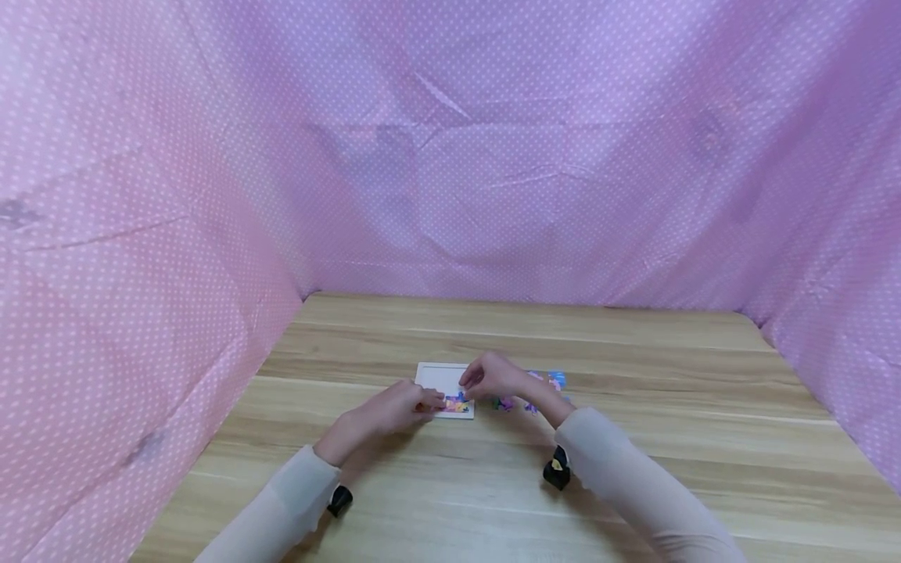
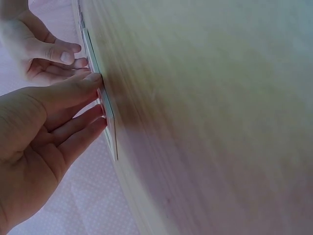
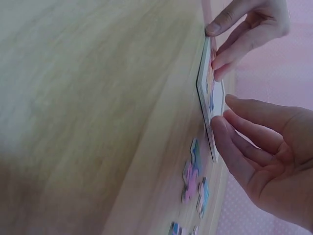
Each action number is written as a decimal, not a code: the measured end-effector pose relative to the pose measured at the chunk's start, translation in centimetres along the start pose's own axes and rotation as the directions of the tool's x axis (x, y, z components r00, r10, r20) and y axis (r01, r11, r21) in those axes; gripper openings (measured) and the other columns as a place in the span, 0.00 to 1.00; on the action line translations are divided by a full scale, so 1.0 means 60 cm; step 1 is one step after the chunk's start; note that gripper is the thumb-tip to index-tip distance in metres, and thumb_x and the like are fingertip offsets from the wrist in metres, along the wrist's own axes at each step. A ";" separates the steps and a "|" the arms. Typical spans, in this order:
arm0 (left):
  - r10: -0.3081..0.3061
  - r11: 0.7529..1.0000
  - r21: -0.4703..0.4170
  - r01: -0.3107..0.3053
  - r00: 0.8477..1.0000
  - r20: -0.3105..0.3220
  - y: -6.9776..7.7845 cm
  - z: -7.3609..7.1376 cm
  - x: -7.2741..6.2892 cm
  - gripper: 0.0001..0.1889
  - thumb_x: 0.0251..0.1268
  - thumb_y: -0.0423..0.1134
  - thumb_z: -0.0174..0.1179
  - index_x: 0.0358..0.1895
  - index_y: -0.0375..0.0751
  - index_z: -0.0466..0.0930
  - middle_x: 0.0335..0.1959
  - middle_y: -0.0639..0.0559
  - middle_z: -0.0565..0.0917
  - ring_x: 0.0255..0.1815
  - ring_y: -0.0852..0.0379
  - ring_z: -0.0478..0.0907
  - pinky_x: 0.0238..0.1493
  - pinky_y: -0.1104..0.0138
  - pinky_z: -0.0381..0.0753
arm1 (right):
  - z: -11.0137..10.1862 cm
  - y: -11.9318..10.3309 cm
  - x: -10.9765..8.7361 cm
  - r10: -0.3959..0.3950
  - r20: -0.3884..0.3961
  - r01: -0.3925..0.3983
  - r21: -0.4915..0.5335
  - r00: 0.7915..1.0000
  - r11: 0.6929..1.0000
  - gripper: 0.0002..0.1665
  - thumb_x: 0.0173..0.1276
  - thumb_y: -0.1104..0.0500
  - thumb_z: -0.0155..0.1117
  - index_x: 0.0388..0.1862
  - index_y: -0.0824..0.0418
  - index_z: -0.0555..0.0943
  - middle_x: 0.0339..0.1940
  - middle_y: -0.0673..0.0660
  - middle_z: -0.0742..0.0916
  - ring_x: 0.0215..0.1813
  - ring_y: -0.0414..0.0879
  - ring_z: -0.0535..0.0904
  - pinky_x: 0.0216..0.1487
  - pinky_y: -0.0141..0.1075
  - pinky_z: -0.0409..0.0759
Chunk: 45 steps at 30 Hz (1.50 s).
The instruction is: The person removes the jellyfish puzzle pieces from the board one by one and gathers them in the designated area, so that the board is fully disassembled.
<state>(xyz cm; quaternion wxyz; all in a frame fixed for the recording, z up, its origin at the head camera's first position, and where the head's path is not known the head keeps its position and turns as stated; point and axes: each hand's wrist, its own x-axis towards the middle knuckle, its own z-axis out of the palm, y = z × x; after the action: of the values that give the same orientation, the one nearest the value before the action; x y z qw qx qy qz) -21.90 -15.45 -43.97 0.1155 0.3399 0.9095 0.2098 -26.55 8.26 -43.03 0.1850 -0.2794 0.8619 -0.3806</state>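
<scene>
Head view: flat white rectangular puzzle tray (image 1: 439, 378), squared to far edge of wood-grained table (image 1: 450, 485), long axis unclear. Multicoloured nearside, bare beyond; gripped by left hand (image 1: 397, 408), under loosely parted right hand (image 1: 495, 377).

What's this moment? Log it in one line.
left hand: touching tray; right hand: at tray's right side; tray: partly filled; loose puzzle pieces: on table, right of tray

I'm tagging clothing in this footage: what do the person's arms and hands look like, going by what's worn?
Long, pale cream sleeves end in wide, light greyish cuffs. A small black object shows beside the left cuff, and a similar dark one beside the right, with a yellowish patch. The left hand and right hand are ungloved.
</scene>
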 end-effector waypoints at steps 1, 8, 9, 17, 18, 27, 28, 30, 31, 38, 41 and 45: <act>0.008 1.000 0.004 -0.008 1.000 -0.002 0.000 0.000 0.000 0.14 0.72 0.32 0.62 0.58 0.42 0.86 0.62 0.45 0.84 0.65 0.51 0.81 0.63 0.58 0.80 | 0.001 -0.001 0.001 -0.002 0.002 0.002 -0.010 1.000 1.000 0.13 0.60 0.70 0.73 0.44 0.73 0.86 0.38 0.63 0.91 0.39 0.44 0.87 0.42 0.31 0.85; 0.056 0.998 0.014 -0.056 0.998 -0.017 -0.004 0.001 0.001 0.14 0.72 0.30 0.61 0.57 0.38 0.86 0.60 0.42 0.85 0.64 0.48 0.81 0.62 0.57 0.81 | 0.005 -0.006 0.005 -0.019 0.020 0.020 -0.079 1.000 0.997 0.13 0.57 0.71 0.74 0.43 0.72 0.87 0.37 0.62 0.91 0.37 0.40 0.86 0.43 0.28 0.84; 0.058 0.998 0.010 -0.058 0.998 -0.018 -0.004 0.001 0.001 0.14 0.72 0.29 0.61 0.56 0.38 0.86 0.60 0.42 0.85 0.64 0.48 0.81 0.61 0.56 0.81 | 0.006 -0.006 0.005 -0.023 0.024 0.025 -0.084 0.999 0.996 0.14 0.57 0.70 0.75 0.43 0.72 0.87 0.37 0.62 0.91 0.37 0.40 0.85 0.43 0.27 0.84; 0.073 0.997 0.000 -0.073 0.997 -0.026 -0.005 0.001 0.001 0.14 0.71 0.28 0.61 0.56 0.37 0.86 0.59 0.42 0.85 0.64 0.47 0.81 0.62 0.57 0.81 | 0.012 -0.008 0.004 0.017 0.020 -0.015 -0.101 1.000 0.995 0.16 0.55 0.65 0.80 0.41 0.70 0.87 0.34 0.59 0.90 0.33 0.35 0.81 0.40 0.23 0.79; 0.076 0.997 0.002 -0.076 0.997 -0.028 -0.005 0.001 0.001 0.14 0.71 0.28 0.61 0.56 0.37 0.86 0.59 0.42 0.85 0.64 0.47 0.81 0.62 0.57 0.81 | 0.012 -0.009 0.004 0.020 0.016 -0.018 -0.108 1.000 0.994 0.16 0.55 0.65 0.80 0.41 0.70 0.87 0.33 0.58 0.90 0.33 0.35 0.80 0.40 0.23 0.79; 0.059 0.998 -0.005 -0.059 0.998 -0.021 -0.004 0.000 0.003 0.13 0.70 0.28 0.62 0.55 0.37 0.87 0.57 0.44 0.86 0.64 0.48 0.81 0.62 0.58 0.81 | 0.021 -0.010 0.010 0.039 0.000 -0.039 -0.156 0.999 0.987 0.16 0.50 0.64 0.83 0.36 0.67 0.86 0.30 0.55 0.88 0.32 0.35 0.77 0.38 0.24 0.77; 0.055 0.998 -0.006 -0.055 0.998 -0.021 -0.004 0.000 0.003 0.13 0.70 0.28 0.62 0.55 0.37 0.87 0.57 0.44 0.86 0.64 0.48 0.81 0.62 0.57 0.81 | 0.021 -0.010 0.010 0.047 -0.003 -0.047 -0.157 0.999 0.987 0.16 0.50 0.64 0.83 0.36 0.66 0.85 0.30 0.54 0.87 0.32 0.36 0.77 0.38 0.24 0.77; 0.042 0.999 -0.015 -0.042 0.999 -0.019 -0.004 0.000 0.004 0.13 0.70 0.28 0.62 0.55 0.38 0.87 0.57 0.45 0.87 0.64 0.49 0.81 0.63 0.58 0.80 | 0.022 -0.011 0.012 0.063 -0.008 -0.063 -0.160 0.998 0.985 0.17 0.49 0.64 0.84 0.35 0.64 0.83 0.29 0.53 0.85 0.33 0.37 0.76 0.38 0.26 0.76; 0.040 0.999 -0.016 -0.041 0.999 -0.019 -0.004 0.000 0.004 0.13 0.70 0.28 0.62 0.55 0.38 0.87 0.57 0.45 0.87 0.64 0.49 0.81 0.63 0.58 0.80 | 0.022 -0.010 0.012 0.066 -0.011 -0.067 -0.162 0.998 0.984 0.18 0.49 0.64 0.84 0.34 0.63 0.83 0.29 0.52 0.85 0.33 0.38 0.76 0.38 0.27 0.75; 0.035 0.999 -0.018 -0.036 0.999 -0.023 -0.002 -0.001 0.007 0.13 0.70 0.28 0.62 0.54 0.37 0.87 0.56 0.45 0.87 0.64 0.49 0.81 0.62 0.57 0.81 | 0.017 -0.007 0.013 0.068 -0.018 -0.070 -0.097 0.998 0.993 0.16 0.52 0.65 0.81 0.35 0.63 0.82 0.28 0.53 0.87 0.31 0.37 0.77 0.36 0.27 0.74; 0.035 0.999 -0.017 -0.036 0.999 -0.018 -0.002 -0.001 0.006 0.13 0.70 0.28 0.62 0.55 0.37 0.87 0.57 0.44 0.87 0.64 0.50 0.81 0.62 0.57 0.81 | 0.012 -0.005 0.009 0.059 -0.027 -0.059 -0.019 0.998 0.998 0.13 0.56 0.67 0.78 0.36 0.66 0.82 0.28 0.56 0.89 0.29 0.36 0.78 0.33 0.27 0.74; 0.050 0.999 0.003 -0.050 0.998 -0.024 -0.002 0.000 0.005 0.13 0.70 0.28 0.62 0.54 0.37 0.87 0.56 0.44 0.87 0.63 0.50 0.82 0.61 0.58 0.82 | 0.001 0.001 -0.002 0.057 -0.042 -0.055 0.059 0.997 0.997 0.11 0.61 0.67 0.75 0.40 0.68 0.81 0.31 0.58 0.90 0.31 0.38 0.81 0.35 0.29 0.79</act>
<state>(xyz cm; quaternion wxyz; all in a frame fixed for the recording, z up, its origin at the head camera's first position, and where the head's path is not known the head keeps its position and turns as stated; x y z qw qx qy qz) -22.20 -15.32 -44.06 0.0987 0.3602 0.9022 0.2158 -26.46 8.34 -43.10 0.1847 -0.2414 0.8618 -0.4060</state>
